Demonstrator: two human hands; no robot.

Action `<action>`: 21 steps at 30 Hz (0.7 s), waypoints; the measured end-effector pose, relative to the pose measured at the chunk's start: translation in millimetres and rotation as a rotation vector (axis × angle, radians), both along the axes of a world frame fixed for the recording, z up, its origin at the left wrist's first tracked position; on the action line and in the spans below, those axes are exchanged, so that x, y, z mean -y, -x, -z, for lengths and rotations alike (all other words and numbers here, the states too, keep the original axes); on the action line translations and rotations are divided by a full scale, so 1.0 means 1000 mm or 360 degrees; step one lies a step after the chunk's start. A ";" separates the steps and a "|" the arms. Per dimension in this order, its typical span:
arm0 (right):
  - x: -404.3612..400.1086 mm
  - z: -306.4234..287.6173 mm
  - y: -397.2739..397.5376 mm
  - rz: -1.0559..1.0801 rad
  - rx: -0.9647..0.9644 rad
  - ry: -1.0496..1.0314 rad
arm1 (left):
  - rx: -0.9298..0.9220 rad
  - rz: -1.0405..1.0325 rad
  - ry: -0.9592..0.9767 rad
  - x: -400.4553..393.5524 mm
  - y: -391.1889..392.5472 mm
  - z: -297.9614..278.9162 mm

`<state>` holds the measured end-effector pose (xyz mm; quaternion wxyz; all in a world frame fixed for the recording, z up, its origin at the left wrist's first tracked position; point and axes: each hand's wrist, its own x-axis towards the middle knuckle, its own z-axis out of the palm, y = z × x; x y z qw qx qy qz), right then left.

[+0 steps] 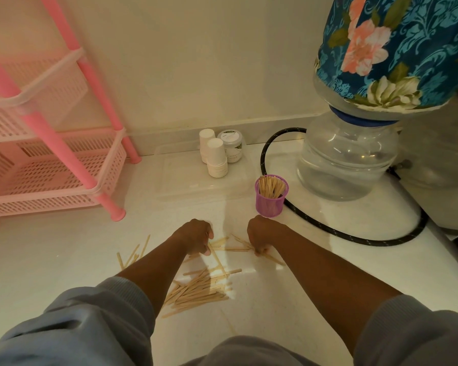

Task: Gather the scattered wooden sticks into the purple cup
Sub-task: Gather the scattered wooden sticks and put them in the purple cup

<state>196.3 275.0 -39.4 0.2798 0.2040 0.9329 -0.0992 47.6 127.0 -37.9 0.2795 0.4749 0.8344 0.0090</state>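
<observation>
Pale wooden sticks [198, 290] lie scattered on the white floor, most in a loose pile between my forearms, a few more [132, 256] off to the left. The purple mesh cup [271, 196] stands upright just beyond my right hand, with several sticks standing in it. My left hand [196, 236] rests knuckles-up on the floor, fingertips curled onto sticks. My right hand [259, 237] is curled down too, its fingers pinching sticks against the floor. What each palm holds is hidden.
A pink plastic shelf rack [64, 159] stands at the left. Two stacks of white paper cups [214, 157] and a small lidded jar [233, 146] sit by the wall. A large water bottle [349, 154] with a floral cover and a black hose [354, 236] are at the right.
</observation>
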 end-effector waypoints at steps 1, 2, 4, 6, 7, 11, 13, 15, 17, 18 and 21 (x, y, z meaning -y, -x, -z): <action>0.001 0.000 0.000 0.0050 -0.0016 0.0006 | 0.0011 -0.0035 -0.0002 0.000 0.000 0.000; 0.001 -0.002 0.001 0.0104 -0.0005 0.0017 | 0.0024 -0.0059 -0.0002 0.000 -0.001 0.000; 0.001 -0.001 0.002 0.0090 0.0046 0.0071 | 0.0035 -0.0069 -0.0001 0.001 -0.001 0.000; 0.001 0.002 0.001 0.0087 0.0065 0.0097 | 0.0031 -0.0057 0.0000 0.002 -0.001 0.002; 0.002 0.004 0.000 0.0109 0.0047 0.0100 | 0.0026 -0.0048 0.0003 0.002 -0.002 0.003; 0.006 0.009 -0.002 0.0170 -0.0090 0.0010 | -0.0036 -0.0003 -0.0013 0.003 -0.003 0.006; 0.007 0.009 -0.002 0.0178 -0.0125 0.0015 | -0.0074 0.0028 -0.0020 0.004 -0.004 0.007; 0.006 0.010 -0.003 0.0191 -0.0140 0.0038 | -0.0116 0.0074 -0.0013 0.005 -0.004 0.008; 0.004 0.010 -0.005 0.0233 -0.0156 0.0083 | -0.0125 0.0083 -0.0025 0.006 -0.003 0.009; 0.003 0.009 -0.005 0.0255 -0.0171 0.0113 | -0.0121 0.0077 -0.0033 0.006 -0.002 0.010; 0.001 0.004 -0.006 0.0318 -0.0230 0.0235 | -0.0119 0.0061 -0.0071 0.007 0.001 0.009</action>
